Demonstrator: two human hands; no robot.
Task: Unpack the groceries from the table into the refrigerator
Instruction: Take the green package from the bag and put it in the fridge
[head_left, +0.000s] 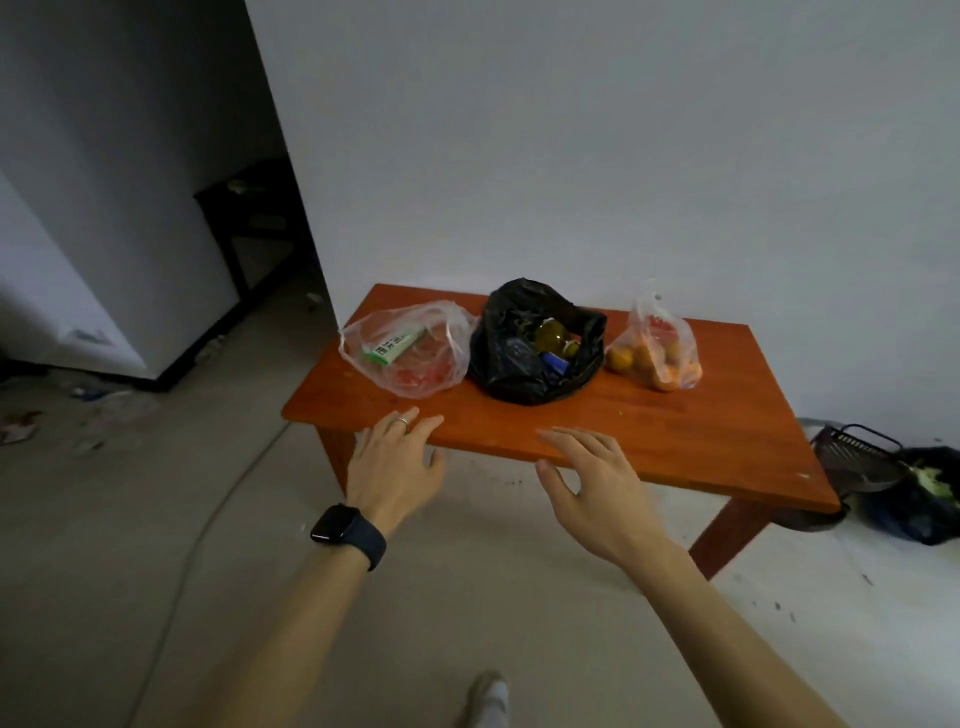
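A low orange-brown wooden table (675, 415) stands against the white wall. Three bags sit on it: a clear plastic bag (410, 348) with red items and a green-white packet at the left, a black bag (535, 343) with a yellowish jar and a blue item in the middle, and a clear bag of oranges (654, 348) at the right. My left hand (395, 462), with a ring and a black watch, hovers open at the table's front edge. My right hand (592, 478) is open too, over the front edge, holding nothing. The white refrigerator (62, 291) stands at the far left.
A dark cabinet (249, 218) stands in the dim passage behind the wall corner. Litter and a cable lie on the floor at the left. A dark basket (852, 457) and a dark bag with greens (924, 493) sit on the floor right of the table. My foot (485, 696) shows below.
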